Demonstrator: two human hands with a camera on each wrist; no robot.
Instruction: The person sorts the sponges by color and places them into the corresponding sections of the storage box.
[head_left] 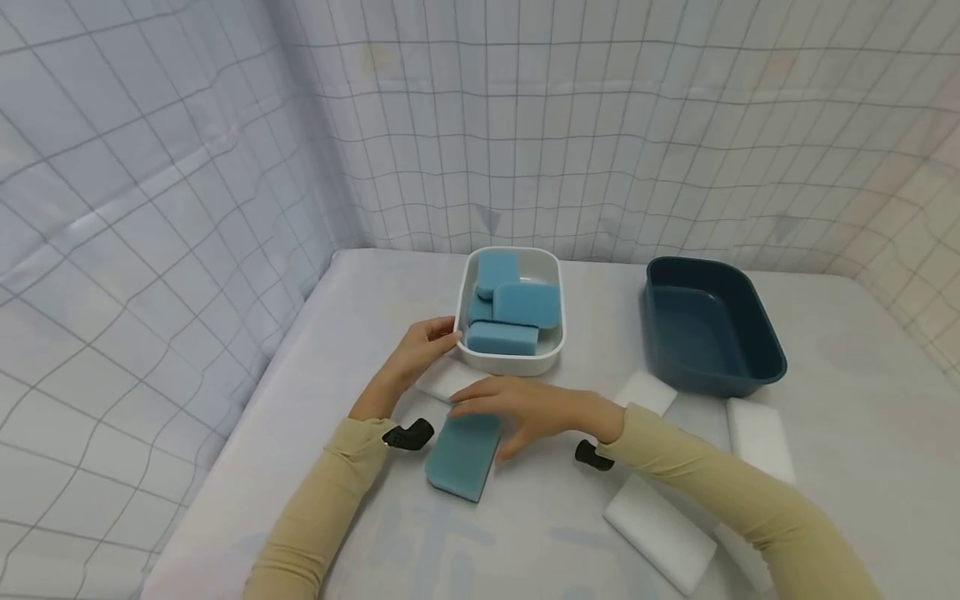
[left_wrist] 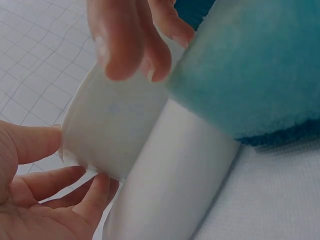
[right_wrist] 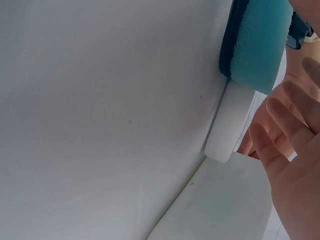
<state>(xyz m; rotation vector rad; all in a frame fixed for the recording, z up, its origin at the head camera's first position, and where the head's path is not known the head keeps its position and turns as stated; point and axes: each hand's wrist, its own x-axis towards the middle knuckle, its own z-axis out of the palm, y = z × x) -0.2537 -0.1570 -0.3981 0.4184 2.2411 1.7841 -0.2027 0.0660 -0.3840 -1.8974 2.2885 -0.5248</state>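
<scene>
My left hand (head_left: 422, 352) grips the left front corner of a white container (head_left: 510, 365), its thumb at the rim and fingers against the outer wall. Several blue sponges (head_left: 527, 305) lie inside this container. My right hand (head_left: 528, 407) is held over a blue sponge (head_left: 461, 458) on the table, fingers spread and loosely bent, with nothing gripped. That sponge has a dark underside layer, seen in the right wrist view on the sponge (right_wrist: 260, 45). A white sponge (left_wrist: 175, 165) lies between it and the container, partly hidden by my right hand in the head view.
A dark blue container (head_left: 697, 333) stands at the back right. Several white sponges, such as the white block (head_left: 660, 533), lie around and under my right forearm. Grid-patterned curtains (head_left: 495, 125) enclose the table at the back and sides.
</scene>
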